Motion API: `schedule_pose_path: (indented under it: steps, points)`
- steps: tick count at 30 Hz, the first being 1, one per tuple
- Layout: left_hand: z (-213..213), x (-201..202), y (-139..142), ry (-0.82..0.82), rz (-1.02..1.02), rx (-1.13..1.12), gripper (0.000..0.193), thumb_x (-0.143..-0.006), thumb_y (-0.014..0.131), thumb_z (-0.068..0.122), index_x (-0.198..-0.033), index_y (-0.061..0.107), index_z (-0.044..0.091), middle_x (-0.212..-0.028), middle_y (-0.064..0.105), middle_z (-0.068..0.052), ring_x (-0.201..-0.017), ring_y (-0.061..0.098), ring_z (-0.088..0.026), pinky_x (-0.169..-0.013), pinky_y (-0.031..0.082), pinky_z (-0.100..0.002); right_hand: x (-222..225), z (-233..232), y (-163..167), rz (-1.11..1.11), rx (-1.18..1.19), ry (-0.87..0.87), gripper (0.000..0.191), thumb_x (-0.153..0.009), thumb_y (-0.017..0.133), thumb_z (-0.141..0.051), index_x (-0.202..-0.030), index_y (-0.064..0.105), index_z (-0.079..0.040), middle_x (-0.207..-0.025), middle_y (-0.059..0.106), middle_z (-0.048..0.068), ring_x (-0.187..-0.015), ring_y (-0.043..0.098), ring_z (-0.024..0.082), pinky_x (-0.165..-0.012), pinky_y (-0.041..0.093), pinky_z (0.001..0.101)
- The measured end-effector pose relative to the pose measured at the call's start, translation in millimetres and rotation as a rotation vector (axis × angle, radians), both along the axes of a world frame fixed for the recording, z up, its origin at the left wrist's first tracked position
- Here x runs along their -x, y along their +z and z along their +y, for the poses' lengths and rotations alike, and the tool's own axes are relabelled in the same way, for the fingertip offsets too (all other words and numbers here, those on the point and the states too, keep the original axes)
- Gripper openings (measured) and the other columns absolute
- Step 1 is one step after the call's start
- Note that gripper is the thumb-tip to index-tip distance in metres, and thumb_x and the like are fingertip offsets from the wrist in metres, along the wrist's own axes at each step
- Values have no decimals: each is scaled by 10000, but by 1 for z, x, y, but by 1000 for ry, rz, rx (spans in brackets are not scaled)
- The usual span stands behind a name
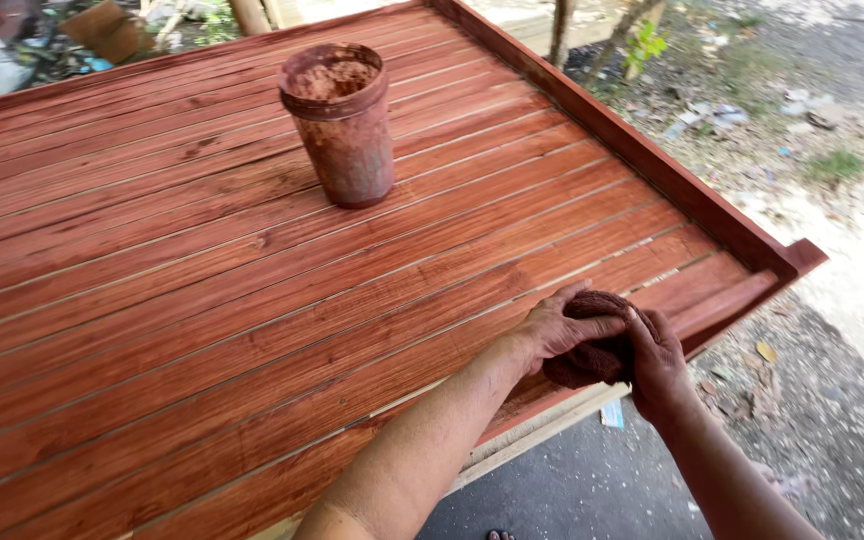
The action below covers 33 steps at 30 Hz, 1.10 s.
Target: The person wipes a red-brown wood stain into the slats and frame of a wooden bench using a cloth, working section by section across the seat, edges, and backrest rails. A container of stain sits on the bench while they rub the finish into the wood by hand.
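Observation:
My left hand (556, 325) and my right hand (660, 358) both grip a dark brown, stained rag (592, 350) wadded between them. The rag rests at the near right edge of a large reddish-brown wooden panel (212, 300) made of long slats, with a raised rim along its right side. A stained cylindrical container (341, 124), crusted with reddish paste at the top, stands upright on the panel farther away, well apart from my hands.
Beyond the panel's right rim lies dirt ground with litter and small plants (802, 130). Dark pavement (592, 480) shows below the near edge. Rubbish and a box (102, 28) sit at the top left.

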State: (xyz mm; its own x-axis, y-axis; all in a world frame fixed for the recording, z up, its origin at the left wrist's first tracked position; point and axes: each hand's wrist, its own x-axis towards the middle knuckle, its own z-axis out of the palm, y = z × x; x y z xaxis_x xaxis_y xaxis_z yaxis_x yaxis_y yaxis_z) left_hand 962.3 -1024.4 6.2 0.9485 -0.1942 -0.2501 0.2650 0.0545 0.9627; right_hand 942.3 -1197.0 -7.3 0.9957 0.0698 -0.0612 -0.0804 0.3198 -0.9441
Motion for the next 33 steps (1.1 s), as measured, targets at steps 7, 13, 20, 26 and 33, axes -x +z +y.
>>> schedule_pose_path:
  steps: [7, 13, 20, 26, 33]
  points:
    - [23, 16, 42, -165, -280, -286, 997, -588, 793, -40, -1502, 498, 224, -1028, 748, -83, -848, 733, -210, -659, 628, -337, 38, 10, 15, -99, 69, -153, 297, -1015, 507, -269, -1210, 569, -54, -993, 694, 61, -757, 692, 132, -572, 602, 297]
    - [65, 62, 61, -408, -86, -196, 638, -799, 590, -164, -1338, 715, 153, -892, 756, -141, -593, 679, -189, -449, 563, -322, 115, 57, -18, -129, 117, -414, 304, -1098, 540, -261, -1296, 595, -37, -966, 640, 102, -639, 543, 129, -474, 425, 268]
    - [127, 144, 23, -551, -234, -157, 487, -805, 801, 68, -1277, 680, 60, -1212, 678, -173, -1086, 704, -291, -975, 598, -379, 216, 155, -55, -60, 240, -596, 439, -1060, 515, -268, -1448, 505, -62, -1314, 633, 125, -1159, 608, 207, -960, 514, 321]
    - [193, 236, -31, -679, -905, -1170, 797, -821, 707, 159, -1550, 385, 181, -1672, 178, -185, -1471, 215, -478, -1181, 200, -600, 254, 231, -57, 652, -144, -406, 584, -966, 468, -480, -1506, 410, -264, -1393, 588, 83, -1202, 594, 282, -906, 529, 486]
    - [144, 200, -57, -653, -774, -1193, 859, -910, 628, 252, -1630, 174, 140, -1648, 76, -290, -1520, 35, -544, -1204, 134, -595, 187, 195, -79, 595, -24, -470, 563, -1018, 452, -498, -1439, 520, -130, -1290, 619, 229, -1123, 604, 445, -971, 387, 656]
